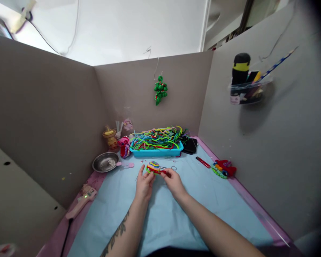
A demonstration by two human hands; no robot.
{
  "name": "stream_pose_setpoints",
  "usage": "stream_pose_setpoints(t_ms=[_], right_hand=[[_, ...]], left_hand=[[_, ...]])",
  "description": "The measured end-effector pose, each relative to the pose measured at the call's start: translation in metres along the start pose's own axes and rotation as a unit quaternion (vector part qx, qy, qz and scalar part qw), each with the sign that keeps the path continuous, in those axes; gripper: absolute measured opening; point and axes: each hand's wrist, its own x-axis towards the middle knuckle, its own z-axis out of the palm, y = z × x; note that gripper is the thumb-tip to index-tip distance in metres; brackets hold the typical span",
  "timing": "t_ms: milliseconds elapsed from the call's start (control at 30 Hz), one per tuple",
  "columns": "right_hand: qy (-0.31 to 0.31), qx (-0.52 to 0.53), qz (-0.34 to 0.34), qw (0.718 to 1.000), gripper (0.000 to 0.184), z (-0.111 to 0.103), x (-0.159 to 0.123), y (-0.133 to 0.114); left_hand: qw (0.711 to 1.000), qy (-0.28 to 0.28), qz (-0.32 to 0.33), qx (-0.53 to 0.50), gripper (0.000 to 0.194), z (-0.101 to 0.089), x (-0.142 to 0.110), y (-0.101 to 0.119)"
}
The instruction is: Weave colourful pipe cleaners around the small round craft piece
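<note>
Over the middle of the blue-covered table, my left hand [144,184] grips a small rounded piece of pipe-cleaner work [153,165] with yellow, blue, pink and red stripes. Its thumb points up beside the piece, and a bit of bright green shows near the fingers. From the right, my right hand [174,182] pinches a red pipe cleaner [162,171] at the lower edge of the piece. Just beyond lies a pair of scissors [173,168], partly hidden by the work and the hand.
A blue tray [156,153] heaped with pipe cleaners stands at the back. A metal bowl [101,163] and pink glue gun [81,204] lie left; a red cutter [202,162] and colourful pipe-cleaner pieces [224,169] lie right. Grey panels [149,67] enclose the table.
</note>
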Motion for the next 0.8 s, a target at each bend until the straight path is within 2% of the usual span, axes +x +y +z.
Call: stream_pose_setpoints(t_ms=[167, 300, 400, 467, 633, 800], right_hand=[[0.025, -0.078, -0.084, 0.993, 0.007, -0.003, -0.001, -0.005], [0.017, -0.157, -0.142, 0.977, 0.008, -0.001, -0.005, -0.010], [0.024, -0.199, -0.168, 0.965, 0.018, -0.001, -0.008, -0.016], [0.012, -0.219, -0.182, 0.959, 0.015, -0.003, -0.009, -0.020], [-0.013, -0.240, -0.168, 0.956, 0.011, -0.006, -0.009, -0.023], [-0.039, -0.144, -0.069, 0.986, 0.016, -0.003, -0.006, -0.019]], left_hand=[[0.998, -0.027, -0.006, 0.054, 0.084, 0.005, -0.005, -0.002], [0.996, -0.031, 0.020, 0.084, 0.088, 0.006, -0.006, -0.003], [0.992, -0.022, 0.054, 0.116, 0.088, 0.005, -0.006, -0.002], [0.989, -0.022, 0.065, 0.128, 0.088, 0.004, -0.007, -0.001], [0.991, -0.021, 0.061, 0.115, 0.088, 0.003, -0.007, 0.001], [0.994, -0.018, 0.043, 0.095, 0.091, 0.004, -0.007, 0.001]])
